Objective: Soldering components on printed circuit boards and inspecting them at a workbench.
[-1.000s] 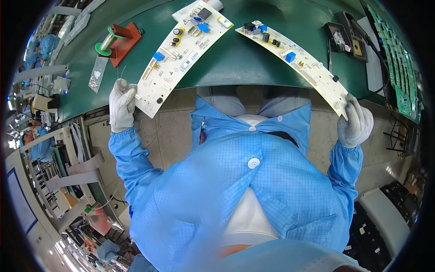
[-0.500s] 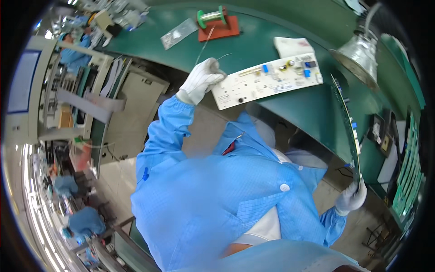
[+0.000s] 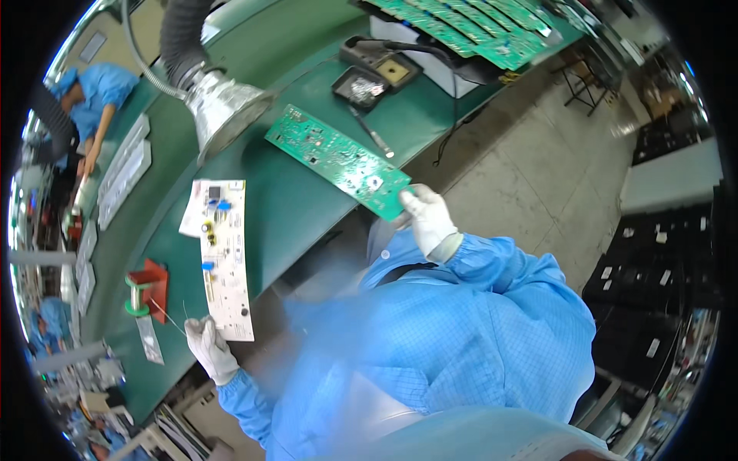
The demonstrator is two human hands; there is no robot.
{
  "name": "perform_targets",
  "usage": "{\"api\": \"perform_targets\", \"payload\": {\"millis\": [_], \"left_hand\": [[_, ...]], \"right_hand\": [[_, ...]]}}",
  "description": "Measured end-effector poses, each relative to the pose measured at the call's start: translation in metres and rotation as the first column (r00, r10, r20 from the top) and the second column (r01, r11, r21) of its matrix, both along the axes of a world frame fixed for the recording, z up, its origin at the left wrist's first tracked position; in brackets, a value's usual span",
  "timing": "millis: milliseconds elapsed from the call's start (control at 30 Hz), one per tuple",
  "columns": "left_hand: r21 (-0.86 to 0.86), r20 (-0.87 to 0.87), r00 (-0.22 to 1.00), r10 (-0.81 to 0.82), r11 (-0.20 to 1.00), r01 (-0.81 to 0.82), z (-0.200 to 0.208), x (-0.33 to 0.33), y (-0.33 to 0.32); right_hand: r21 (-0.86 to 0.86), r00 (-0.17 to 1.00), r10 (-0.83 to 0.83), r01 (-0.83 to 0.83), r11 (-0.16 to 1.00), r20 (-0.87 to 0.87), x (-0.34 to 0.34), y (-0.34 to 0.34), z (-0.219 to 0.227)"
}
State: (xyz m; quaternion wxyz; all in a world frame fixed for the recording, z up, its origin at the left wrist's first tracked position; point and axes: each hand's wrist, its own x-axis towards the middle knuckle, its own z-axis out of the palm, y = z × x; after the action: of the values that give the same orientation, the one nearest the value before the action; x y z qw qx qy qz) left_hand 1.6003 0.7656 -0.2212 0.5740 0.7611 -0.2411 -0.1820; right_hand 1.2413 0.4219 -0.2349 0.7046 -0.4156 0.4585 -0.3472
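Note:
My right hand point(image 3: 429, 221), in a white glove, pinches the near end of a long green circuit board point(image 3: 338, 160). Its green face with silvery solder spots shows, and the board slants away over the bench edge. My left hand point(image 3: 210, 350), also gloved, is closed on a thin solder wire point(image 3: 167, 315) that runs back to a green-ended spool point(image 3: 137, 296) on a red stand. Just beside the left fingers lies the near end of a white circuit board point(image 3: 226, 269) with blue, yellow and black components; whether they touch it I cannot tell.
A metal fume-extraction hood point(image 3: 223, 111) hangs over the green bench point(image 3: 288, 223). Beyond the green board lie a soldering iron point(image 3: 371, 132) and its stand point(image 3: 384, 65). Several green boards point(image 3: 469, 27) stand at the far right. A co-worker point(image 3: 100, 96) sits across the bench.
The view has swung toward the right side of the bench. The board in my right hand, earlier edge-on, now shows its green face. My left hand still holds the solder wire.

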Motion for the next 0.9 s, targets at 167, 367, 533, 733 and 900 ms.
{"api": "perform_targets", "payload": {"millis": [167,367,533,733,900], "left_hand": [[-0.256,-0.253,0.965,-0.063,0.967,-0.004,0.025,-0.037,-0.036],[-0.220,-0.272,0.959,-0.084,0.975,0.023,0.043,-0.064,-0.049],[-0.256,-0.236,0.958,-0.161,0.962,0.099,0.046,-0.063,-0.056],[-0.162,-0.226,0.969,-0.104,0.984,0.068,0.039,-0.060,-0.061],[-0.086,-0.125,0.992,0.031,0.995,-0.042,0.022,-0.044,-0.057]], "right_hand": [[-0.207,0.942,0.194,-0.255,0.945,-0.275,-0.012,-0.013,-0.006],[-0.539,0.966,-0.240,0.151,0.829,-0.097,-0.033,-0.013,0.020],[-0.666,0.906,-0.419,0.346,0.661,0.054,-0.062,-0.079,0.079],[-0.688,0.929,-0.355,0.327,0.648,0.106,-0.068,-0.099,0.060],[-0.888,0.879,-0.475,0.197,0.415,-0.027,-0.081,-0.092,0.037]]}}
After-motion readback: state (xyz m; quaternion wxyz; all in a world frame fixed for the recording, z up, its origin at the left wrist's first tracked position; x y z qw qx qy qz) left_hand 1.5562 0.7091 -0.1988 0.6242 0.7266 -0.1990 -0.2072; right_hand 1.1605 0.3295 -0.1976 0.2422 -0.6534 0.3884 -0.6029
